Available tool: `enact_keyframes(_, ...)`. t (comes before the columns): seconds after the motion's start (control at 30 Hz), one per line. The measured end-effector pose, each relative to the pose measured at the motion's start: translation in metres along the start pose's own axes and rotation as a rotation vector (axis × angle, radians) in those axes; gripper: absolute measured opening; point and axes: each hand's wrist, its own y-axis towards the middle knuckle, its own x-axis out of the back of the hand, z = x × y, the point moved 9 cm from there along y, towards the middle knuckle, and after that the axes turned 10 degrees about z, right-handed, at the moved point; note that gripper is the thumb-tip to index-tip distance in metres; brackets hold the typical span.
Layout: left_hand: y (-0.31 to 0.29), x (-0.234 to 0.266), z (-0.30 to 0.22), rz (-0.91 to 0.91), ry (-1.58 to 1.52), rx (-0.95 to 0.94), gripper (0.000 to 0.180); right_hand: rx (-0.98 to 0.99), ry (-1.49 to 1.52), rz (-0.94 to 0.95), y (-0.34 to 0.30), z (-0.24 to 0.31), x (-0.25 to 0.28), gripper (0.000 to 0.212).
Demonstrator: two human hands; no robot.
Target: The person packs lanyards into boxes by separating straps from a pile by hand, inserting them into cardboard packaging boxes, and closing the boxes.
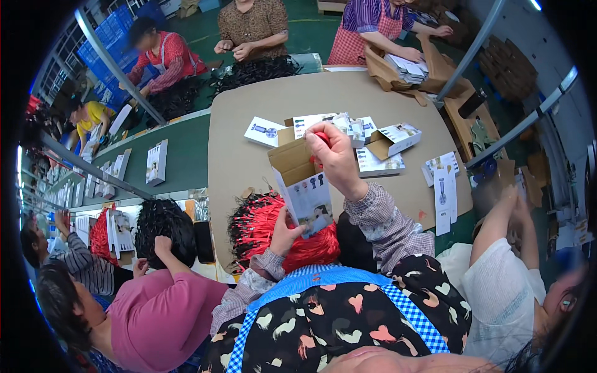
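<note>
My left hand [285, 234] is closed around the lower part of a white printed cardboard box [305, 194], which stands tilted with its brown top flaps open. Over the box's opening, my right hand [337, 160] pinches a small red cord-like piece [321, 139]; part of it is hidden by the fingers and the flap. Right behind the box, against my front, lies a heap of red cords with black ends [261, 227]. Past my right hand, several more white boxes [380, 163] lie on the brown tabletop [249, 174], some with open flaps.
To the left runs a green conveyor [193, 140] carrying upright white boxes [157, 163]. A black cord bundle [164, 230] and a dark phone [203, 241] lie beside it. Flat box blanks [443, 193] hang over the table's right edge. Co-workers sit on both sides; others stand across.
</note>
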Motion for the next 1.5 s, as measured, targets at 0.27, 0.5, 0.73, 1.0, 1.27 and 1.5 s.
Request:
enact_keyframes(0.27, -0.006, 0.014, 0.003, 0.023, -0.229, 0.063, 0.060, 0.056, -0.935, 0.437, 0.002, -0.053, -0.040, 0.028)
enact_keyframes(0.5, 0.006, 0.088, -0.002, -0.221, -0.305, -0.086, 0.055, 0.053, -0.778, 0.265, 0.008, -0.033, -0.018, 0.033)
enact_keyframes(0.73, 0.026, 0.299, 0.030, -0.733, -0.383, -0.257, 0.029, -0.163, -0.804, 0.338, -0.041, -0.121, 0.010, 0.026)
enact_keyframes(1.0, 0.010, 0.553, 0.065, -1.034, -0.487, -0.096, 0.025, -0.598, -0.642, 0.357, -0.091, -0.201, 0.015, 0.022)
enact_keyframes(1.27, -0.030, 0.609, 0.042, -1.439, 0.446, 0.287, 0.050, -0.721, -0.658, 0.376, -0.120, -0.251, 0.026, 0.018)
enact_keyframes(1.5, -0.020, 0.488, 0.022, -1.454, 0.298, -0.001, 0.055, -0.727, -0.591, 0.295, -0.138, -0.265, 0.018, 0.009)
